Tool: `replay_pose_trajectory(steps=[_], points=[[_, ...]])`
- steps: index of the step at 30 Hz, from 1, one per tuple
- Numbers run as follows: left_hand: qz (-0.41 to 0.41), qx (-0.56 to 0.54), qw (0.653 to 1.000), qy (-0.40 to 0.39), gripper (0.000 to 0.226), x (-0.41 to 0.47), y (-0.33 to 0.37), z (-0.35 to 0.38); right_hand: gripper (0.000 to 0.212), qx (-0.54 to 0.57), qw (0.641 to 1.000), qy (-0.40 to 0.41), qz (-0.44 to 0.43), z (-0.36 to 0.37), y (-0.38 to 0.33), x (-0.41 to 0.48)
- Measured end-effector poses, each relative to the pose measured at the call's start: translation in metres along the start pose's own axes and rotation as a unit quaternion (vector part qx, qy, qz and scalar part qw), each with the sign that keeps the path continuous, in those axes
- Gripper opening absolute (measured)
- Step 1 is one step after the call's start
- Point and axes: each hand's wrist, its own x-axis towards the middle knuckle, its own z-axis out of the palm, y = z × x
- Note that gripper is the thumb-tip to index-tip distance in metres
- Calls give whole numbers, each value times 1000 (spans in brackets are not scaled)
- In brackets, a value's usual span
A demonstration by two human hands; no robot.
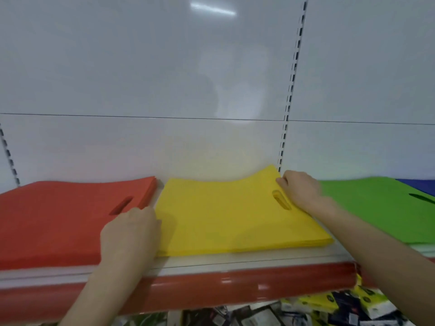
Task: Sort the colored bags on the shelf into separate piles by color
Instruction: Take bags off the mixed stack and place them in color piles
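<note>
Three flat piles of bags lie side by side on the shelf (211, 262): a red pile (58, 220) at the left, a yellow pile (223, 220) in the middle and a green pile (376, 208) at the right. A blue bag (419, 184) shows behind the green pile at the far right. My left hand (129, 231) lies against the left edge of the yellow pile, partly over the red one. My right hand (299, 191) holds the yellow pile's right edge beside its handle slot, fingers curled over the edge.
The shelf has a red front rail (235, 285) with a clear strip above it. A white back panel with slotted uprights (292, 90) stands behind the piles. Below the shelf lie several printed packages (329, 307).
</note>
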Motion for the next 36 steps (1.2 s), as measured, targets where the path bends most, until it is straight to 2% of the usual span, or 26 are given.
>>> replay_pose_trajectory(steps=[7,12,16,19,23,28,36], points=[[21,-11,1000,0,26,1,1,4,29,-30,999,-15,12,7,6,-1],[16,-5,1000,-5,22,-1,2,4,34,-8,999,-23,23,6,7,-2],[25,-83,992,88,21,-5,0,-4,32,110,993,4,50,-21,3,-4],[33,-174,976,126,26,-8,-4,-1,25,227,971,68,-12,-55,-11,-16],[71,-203,957,196,36,-32,-12,-2,17,314,940,89,-97,-71,-55,-51],[69,-196,954,214,39,-71,-38,-5,16,345,921,38,-177,-52,-122,-79],[-58,-132,968,206,39,-124,-146,-13,15,404,851,-33,-334,-43,-271,-130]])
